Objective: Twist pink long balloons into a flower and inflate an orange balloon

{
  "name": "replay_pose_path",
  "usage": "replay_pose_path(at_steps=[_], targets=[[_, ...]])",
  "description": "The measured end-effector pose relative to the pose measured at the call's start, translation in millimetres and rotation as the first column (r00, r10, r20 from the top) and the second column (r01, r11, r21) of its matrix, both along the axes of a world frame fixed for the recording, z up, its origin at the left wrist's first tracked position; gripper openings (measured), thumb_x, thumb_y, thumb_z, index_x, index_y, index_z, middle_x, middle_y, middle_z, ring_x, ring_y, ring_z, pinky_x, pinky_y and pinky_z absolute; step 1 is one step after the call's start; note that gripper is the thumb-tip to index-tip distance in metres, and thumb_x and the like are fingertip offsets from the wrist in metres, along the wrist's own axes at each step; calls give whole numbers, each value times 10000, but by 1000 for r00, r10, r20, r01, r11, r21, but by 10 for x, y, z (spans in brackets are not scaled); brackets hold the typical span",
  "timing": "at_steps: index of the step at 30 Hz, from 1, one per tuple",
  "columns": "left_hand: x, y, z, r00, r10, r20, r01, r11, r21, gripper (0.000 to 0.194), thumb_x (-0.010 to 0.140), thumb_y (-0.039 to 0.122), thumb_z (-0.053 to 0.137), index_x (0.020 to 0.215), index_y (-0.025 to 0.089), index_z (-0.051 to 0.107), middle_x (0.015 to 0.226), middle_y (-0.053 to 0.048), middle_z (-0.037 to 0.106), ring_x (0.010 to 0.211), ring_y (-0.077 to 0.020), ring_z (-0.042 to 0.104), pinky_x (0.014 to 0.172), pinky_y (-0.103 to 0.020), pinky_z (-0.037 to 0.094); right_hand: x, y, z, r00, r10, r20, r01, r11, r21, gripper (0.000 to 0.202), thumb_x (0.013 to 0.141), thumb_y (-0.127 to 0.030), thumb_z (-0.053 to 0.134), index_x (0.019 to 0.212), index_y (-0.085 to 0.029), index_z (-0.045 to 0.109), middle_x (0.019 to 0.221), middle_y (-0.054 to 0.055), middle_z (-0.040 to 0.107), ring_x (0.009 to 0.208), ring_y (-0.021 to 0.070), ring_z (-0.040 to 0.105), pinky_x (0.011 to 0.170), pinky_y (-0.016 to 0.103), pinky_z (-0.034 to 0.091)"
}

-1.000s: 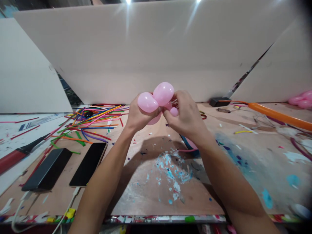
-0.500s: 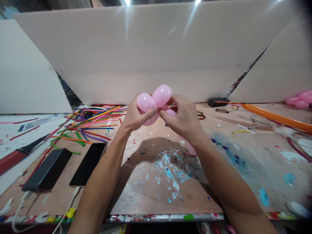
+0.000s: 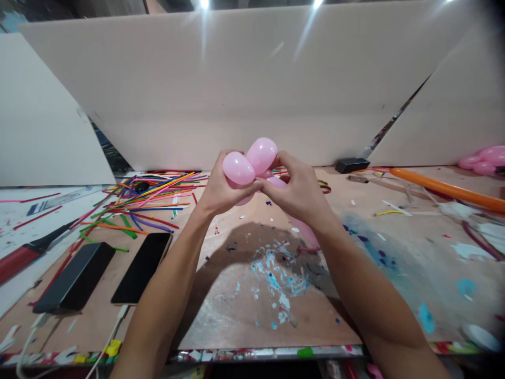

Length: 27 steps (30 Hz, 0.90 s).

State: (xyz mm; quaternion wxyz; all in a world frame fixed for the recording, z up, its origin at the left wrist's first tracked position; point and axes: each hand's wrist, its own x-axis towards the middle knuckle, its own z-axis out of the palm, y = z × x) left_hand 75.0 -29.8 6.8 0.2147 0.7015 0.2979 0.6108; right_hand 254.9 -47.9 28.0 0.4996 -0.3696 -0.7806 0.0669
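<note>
"One black phone lies close to the surface's front edge, on the person's left, with a dark block beside it."

"And between the forearms?"

"Blue and white flecks, scattered on the wood. Past them, both hands are raised with the twisted pink balloon."

"How are the fingers set?"

"The left hand's curl around the balloon, thumb in front; the right hand's pinch its other side. The thumb tips meet below two round lobes, but what's behind is hidden."

"Something pink shows beside the right wrist, too."

"Yes, I can't tell if it joins the balloon."

"And farther back?"

"Thin coloured strips heaped on the left, a long orange balloon on the right, a black box beyond it, then a pale panel standing behind everything."
</note>
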Motion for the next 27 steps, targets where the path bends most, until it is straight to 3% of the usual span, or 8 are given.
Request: replay_pose_path(at_steps=[6,9,12,15,21,24,27], targets=[[-60,50,-14,998,8,59,-6,999,-46,546,601,472,868,962,188,571,850,-23,603,748,-161,592,660,-289,485,-51,-41,-14,997,-55,-46,59,993,98,244,781,-329,703,959,-210,586,980,56,664,885,213,622,683,326,492],[-83,84,-32,991,104,79,-103,995,-15,481,635,445,847,929,181,572,824,-11,597,727,-148,583,656,-285,474,-72,-60,-40,991,-100,87,86,985,148,214,808,-348,691,931,-215,577,957,68,656,862,223,609,713,345,471],[-78,72,-37,978,205,41,-206,978,33,473,619,374,858,956,190,583,860,-22,629,762,-162,600,681,-296,483,-88,-61,-59,974,-96,203,72,990,122,154,871,-344,614,928,-204,588,901,75,681,824,231,617,707,346,443],[-68,19,-14,971,237,-34,-234,969,81,445,648,322,835,1012,204,608,897,-39,664,795,-182,621,711,-312,494,-81,-36,-55,983,-75,167,66,996,56,187,874,-335,597,991,-190,601,966,87,713,850,239,645,722,350,450],[-67,-54,59,978,147,-146,-139,988,63,346,721,323,769,1008,182,638,954,-68,681,849,-204,623,745,-333,502,12,61,-25,998,-27,53,33,994,-104,395,790,-471,695,1048,-185,605,970,84,719,820,236,660,712,353,486],[-67,-49,67,993,80,-91,-81,997,-8,342,752,351,737,1017,167,628,970,-74,669,871,-204,618,767,-342,504,50,64,-8,993,-29,114,47,985,-164,505,789,-552,675,1132,-191,586,1031,100,702,858,258,649,721,371,486],[-82,-45,76,1000,6,-22,-7,998,-69,360,736,365,744,1009,167,622,938,-62,661,850,-196,617,754,-334,505,70,39,18,982,2,188,36,980,-198,490,838,-541,615,1188,-200,580,1079,114,688,917,274,634,755,381,475]])
